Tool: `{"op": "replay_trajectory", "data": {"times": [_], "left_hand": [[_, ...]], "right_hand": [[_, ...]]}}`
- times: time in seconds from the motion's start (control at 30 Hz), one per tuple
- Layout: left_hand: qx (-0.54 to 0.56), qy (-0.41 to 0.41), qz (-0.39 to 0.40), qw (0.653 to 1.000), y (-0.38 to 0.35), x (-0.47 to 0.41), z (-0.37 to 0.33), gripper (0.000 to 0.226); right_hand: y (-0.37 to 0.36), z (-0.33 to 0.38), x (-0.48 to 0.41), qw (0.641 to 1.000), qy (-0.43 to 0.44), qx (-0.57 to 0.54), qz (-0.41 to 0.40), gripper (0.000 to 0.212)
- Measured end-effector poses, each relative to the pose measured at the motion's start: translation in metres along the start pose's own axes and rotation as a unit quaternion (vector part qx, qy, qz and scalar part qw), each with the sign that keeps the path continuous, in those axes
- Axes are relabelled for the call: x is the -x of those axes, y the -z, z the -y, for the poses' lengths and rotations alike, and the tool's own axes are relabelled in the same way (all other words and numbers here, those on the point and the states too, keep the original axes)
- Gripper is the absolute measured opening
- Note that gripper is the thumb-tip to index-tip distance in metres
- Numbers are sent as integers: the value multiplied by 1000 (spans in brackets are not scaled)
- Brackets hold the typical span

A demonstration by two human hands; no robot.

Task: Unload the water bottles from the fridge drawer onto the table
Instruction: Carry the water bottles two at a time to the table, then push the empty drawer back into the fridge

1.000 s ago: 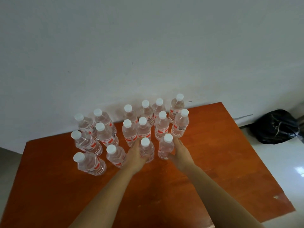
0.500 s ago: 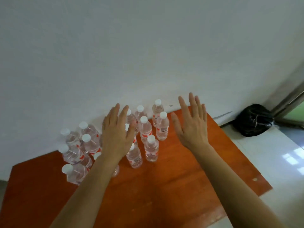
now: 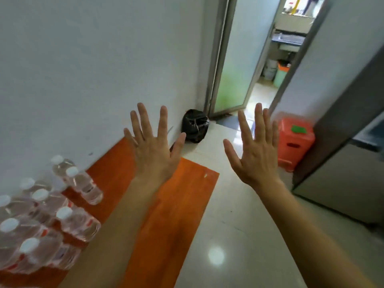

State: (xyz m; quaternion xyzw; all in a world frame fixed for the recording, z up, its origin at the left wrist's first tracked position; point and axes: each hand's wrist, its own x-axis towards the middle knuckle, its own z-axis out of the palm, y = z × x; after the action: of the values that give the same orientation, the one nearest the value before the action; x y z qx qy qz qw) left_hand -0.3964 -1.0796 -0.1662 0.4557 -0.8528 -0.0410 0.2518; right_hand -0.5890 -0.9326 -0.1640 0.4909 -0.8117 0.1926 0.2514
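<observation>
Orange-brown wood of the counter (image 3: 176, 215) fills the lower left of the frame. The water bottles (image 3: 76, 223) stand on it in a blurred cluster at the lower left edge. They are clear, with white caps and red labels.

Two bare forearms rise from the bottom edge. The left hand (image 3: 154, 154) hangs at centre frame above the counter's far corner, back to the camera. Its fingers (image 3: 162, 119) are straight, spread wide and holding nothing. The right hand (image 3: 254, 159), right of centre over the pale glossy floor (image 3: 239, 225), is splayed the same way and also empty.

A grey fridge (image 3: 342, 194) stands at the right edge, with a red plastic stool (image 3: 295, 140) just beside it. Farther off, a tied black bag (image 3: 195, 126) sits on the floor against the white wall (image 3: 83, 69). An open doorway (image 3: 259, 59) fills the upper right.
</observation>
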Motion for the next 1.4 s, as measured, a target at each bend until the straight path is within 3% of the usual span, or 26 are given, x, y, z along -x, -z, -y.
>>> {"op": "replay_trajectory", "data": {"times": [0.2,0.33,0.63,0.87,1.17,1.4], "left_hand": [[41,-147,11,988,-38,17,-175,77],[65,-219,17,973,-71,50,-295,78],[85,-312,64,944,-130,115,-531,79],[78,-340,89,933,-189,100,-646,80],[79,-358,136,920,-334,30,-813,80],[64,-422,201,882,-413,-17,-944,80]], "right_hand": [[65,-156,71,988,-138,45,-49,83],[104,-257,124,980,-182,49,-71,85],[169,-472,200,956,-269,75,-87,88],[155,-592,193,949,-299,62,-79,92],[112,-774,164,927,-366,84,-16,97],[88,-907,139,892,-448,53,18,101]]}}
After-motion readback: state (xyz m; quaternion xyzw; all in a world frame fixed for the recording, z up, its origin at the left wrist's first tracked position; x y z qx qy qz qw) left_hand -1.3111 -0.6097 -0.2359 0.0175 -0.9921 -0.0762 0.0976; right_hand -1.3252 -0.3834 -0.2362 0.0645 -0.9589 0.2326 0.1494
